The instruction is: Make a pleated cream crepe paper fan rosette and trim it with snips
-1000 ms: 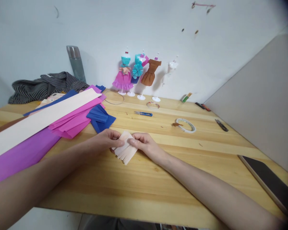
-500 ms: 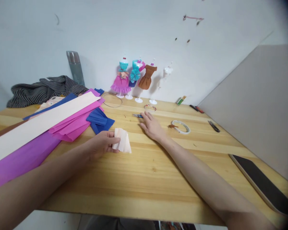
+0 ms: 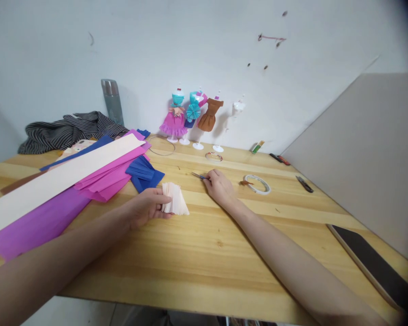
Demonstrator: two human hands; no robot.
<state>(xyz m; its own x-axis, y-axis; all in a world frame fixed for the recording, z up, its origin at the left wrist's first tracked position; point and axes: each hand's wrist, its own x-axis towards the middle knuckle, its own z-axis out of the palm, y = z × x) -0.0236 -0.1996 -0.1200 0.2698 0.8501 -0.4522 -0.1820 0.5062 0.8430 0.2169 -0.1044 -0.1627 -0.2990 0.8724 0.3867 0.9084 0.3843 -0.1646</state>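
Between the thumb and fingers of my left hand (image 3: 152, 203) is a pleated piece of pale peach crepe paper (image 3: 177, 199), its folds fanned out to the right. My right hand (image 3: 220, 185) is closed on a small pair of scissors (image 3: 200, 175); the pointed blades stick out to the left and the handles are mostly covered by the fingers. Left of my left hand lies folded blue crepe paper (image 3: 144, 173). Beside it are a long pale peach strip (image 3: 71, 165), pink paper (image 3: 105, 179) and purple paper (image 3: 51, 222).
Several small stands, some with paper dresses (image 3: 209, 115), line the wall. A tape roll (image 3: 265, 185), a cutter (image 3: 304, 184) and a tablet-like device (image 3: 367, 262) lie to the right. A bottle (image 3: 113, 103) and striped cloth (image 3: 71, 131) are at the back left.
My right hand has gone from reaching with spread fingers to closing on the scissors, whose blades have turned slightly. The peach paper in my left hand has fanned a little wider.
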